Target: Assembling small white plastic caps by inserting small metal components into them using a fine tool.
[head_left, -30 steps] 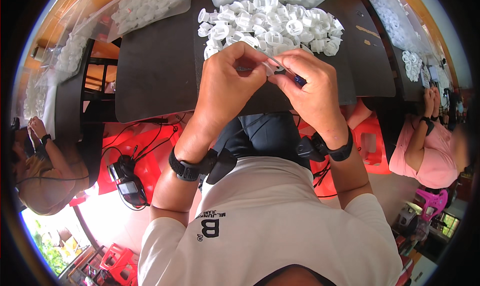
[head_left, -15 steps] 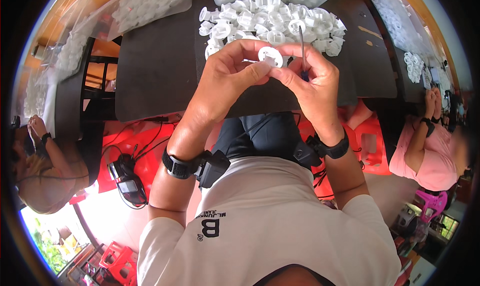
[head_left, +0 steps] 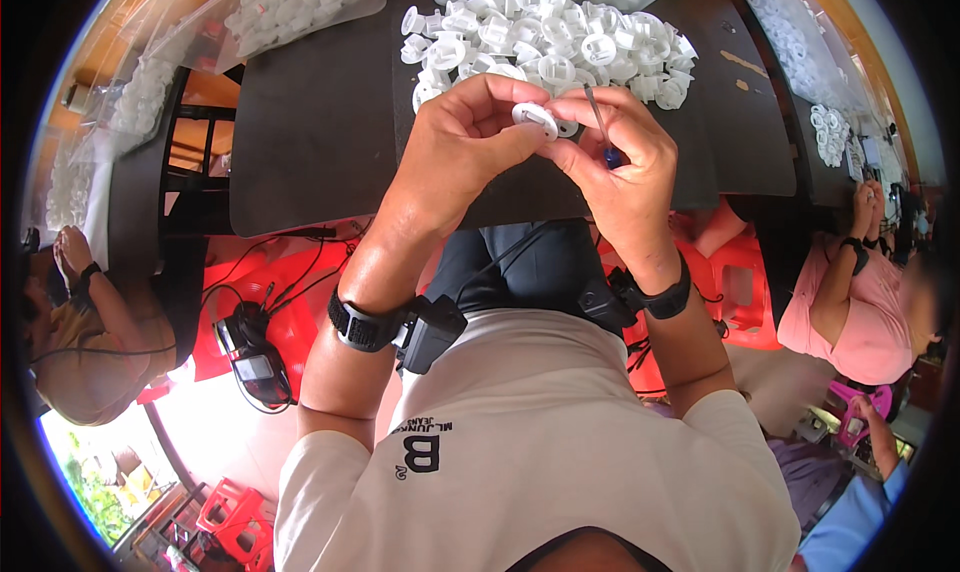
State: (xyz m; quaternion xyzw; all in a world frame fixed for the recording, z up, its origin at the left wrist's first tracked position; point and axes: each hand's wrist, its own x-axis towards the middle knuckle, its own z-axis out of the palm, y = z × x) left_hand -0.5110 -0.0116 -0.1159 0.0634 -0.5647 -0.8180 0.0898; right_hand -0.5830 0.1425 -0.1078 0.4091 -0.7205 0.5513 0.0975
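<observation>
left hand (head_left: 452, 152): left thumb (head_left: 512, 144) pressing opposite bent fingers (head_left: 492, 90), pinching | right hand (head_left: 638, 162): fingers curling, gripping, right thumb (head_left: 580, 162) pointing leftward | hands: hovering close together | left forearm (head_left: 345, 384): slanting inward | right forearm (head_left: 690, 347): slanting inward, mirroring the left

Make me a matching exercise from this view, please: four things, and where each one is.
1. Round white plastic piece
2. Screwdriver-like tool
3. Pile of white plastic pieces
4. Black wristbands

A. On the dark tabletop
B. Worn, one on each arm
C. Pinched in the left hand
D. Held in the right hand

Pairs: 1-C, 2-D, 3-A, 4-B
</observation>
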